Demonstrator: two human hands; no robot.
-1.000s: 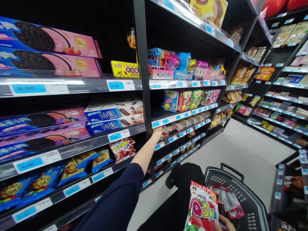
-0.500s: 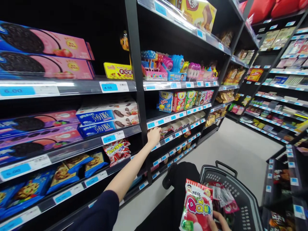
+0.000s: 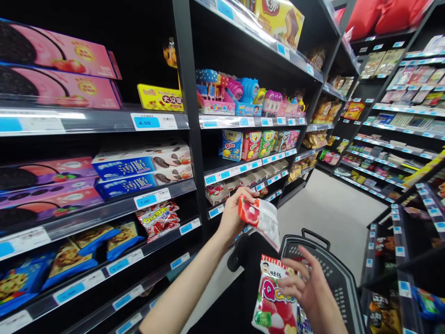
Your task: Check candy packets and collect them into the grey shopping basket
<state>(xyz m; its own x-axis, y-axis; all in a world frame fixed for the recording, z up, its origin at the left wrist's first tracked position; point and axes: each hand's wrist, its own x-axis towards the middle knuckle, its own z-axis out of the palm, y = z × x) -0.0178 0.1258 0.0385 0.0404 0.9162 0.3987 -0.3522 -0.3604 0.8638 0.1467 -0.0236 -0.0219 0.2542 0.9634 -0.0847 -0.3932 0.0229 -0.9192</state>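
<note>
My left hand point(image 3: 233, 215) grips one end of a small red-and-white candy packet point(image 3: 266, 217), its silvery back turned partly up. The packet hangs in front of the shelf, above my dark-clothed leg. A gummy candy bag point(image 3: 273, 304), white and red with colourful "QQ" lettering, leans upright at the near side of the grey shopping basket point(image 3: 321, 250). In front of that bag's right edge is my right hand point(image 3: 309, 287), fingers apart and slightly bent. Whether its fingertips touch the bag I cannot tell. Both hands hide much of the basket's contents.
Beside me runs a black shelf with pink cookie boxes point(image 3: 69, 51), blue-and-white biscuit boxes point(image 3: 142, 169), a red candy bag point(image 3: 158, 220) and small cartons point(image 3: 252, 144). Below the cartons sits an open tray point(image 3: 215, 190) with red packets. Another shelf point(image 3: 399, 260) stands right.
My left hand has come off the low shelf, bringing the packet towards the basket. My right hand has lifted off the gummy bag's lower edge, its fingers now spread. The view has shifted slightly right.
</note>
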